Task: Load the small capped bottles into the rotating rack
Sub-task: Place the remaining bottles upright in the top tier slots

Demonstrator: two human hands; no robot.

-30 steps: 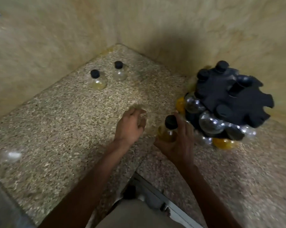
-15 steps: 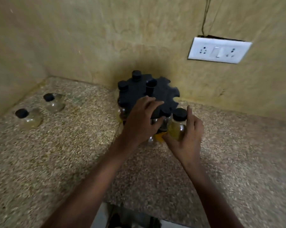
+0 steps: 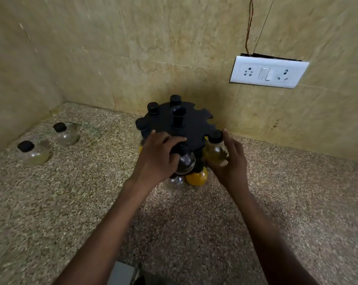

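Observation:
The black rotating rack (image 3: 191, 125) stands against the back wall, with several capped bottles hanging in its notches on two tiers. My right hand (image 3: 229, 163) holds a black-capped bottle of yellowish liquid (image 3: 215, 152) at a notch on the rack's right front edge. My left hand (image 3: 160, 159) grips the rack's near left edge, fingers over the top disc beside a dark bottle (image 3: 185, 163). Two loose clear bottles with black caps stand on the counter at the left: one (image 3: 65, 133) farther back, one (image 3: 33, 152) nearer.
The speckled granite counter (image 3: 71, 202) runs into a corner at the far left. A white socket-and-switch plate (image 3: 268, 72) is on the wall above right of the rack, with wires going up from it. An orange-filled bottle (image 3: 196, 177) hangs in the lower tier.
My right hand has brought the yellowish bottle up to the rack's right edge. My left hand stays on the rack's front; my view has come closer.

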